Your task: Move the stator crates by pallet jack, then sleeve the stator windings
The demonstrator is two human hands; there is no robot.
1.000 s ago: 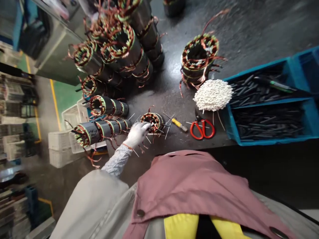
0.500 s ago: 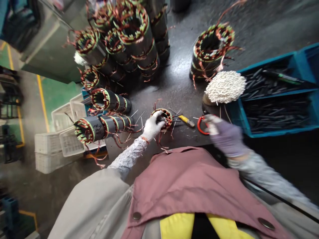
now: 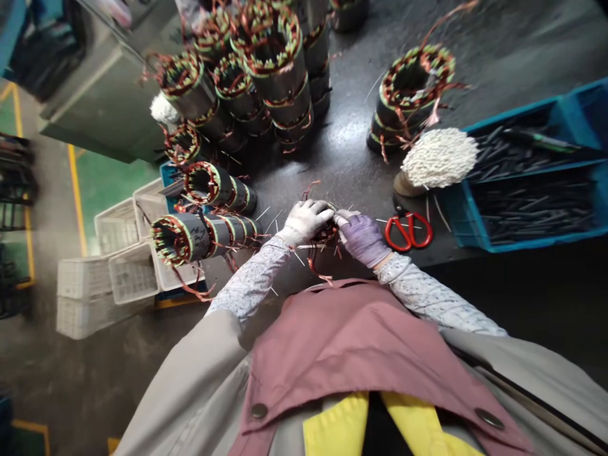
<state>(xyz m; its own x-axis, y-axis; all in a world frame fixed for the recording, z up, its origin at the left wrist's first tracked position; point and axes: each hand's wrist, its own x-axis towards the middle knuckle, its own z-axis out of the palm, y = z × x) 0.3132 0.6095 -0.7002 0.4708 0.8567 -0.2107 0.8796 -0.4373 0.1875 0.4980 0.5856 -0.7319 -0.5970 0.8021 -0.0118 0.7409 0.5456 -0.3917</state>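
No legible text, labels, brand marks or numbers on any item in view. Faint dark handwritten marks on the casing of the lying stator stack [image 3: 190, 233] near bench edge; too small and blurred to read. Blue bins [image 3: 522, 183], scissors [image 3: 408, 231] and white crates [image 3: 118, 266]: no readable markings.

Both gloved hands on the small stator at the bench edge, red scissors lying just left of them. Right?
Not quite. The head view shows the left hand and right hand both on the small stator at the bench edge, but the red scissors lie to their right, beside the blue bin, not left.
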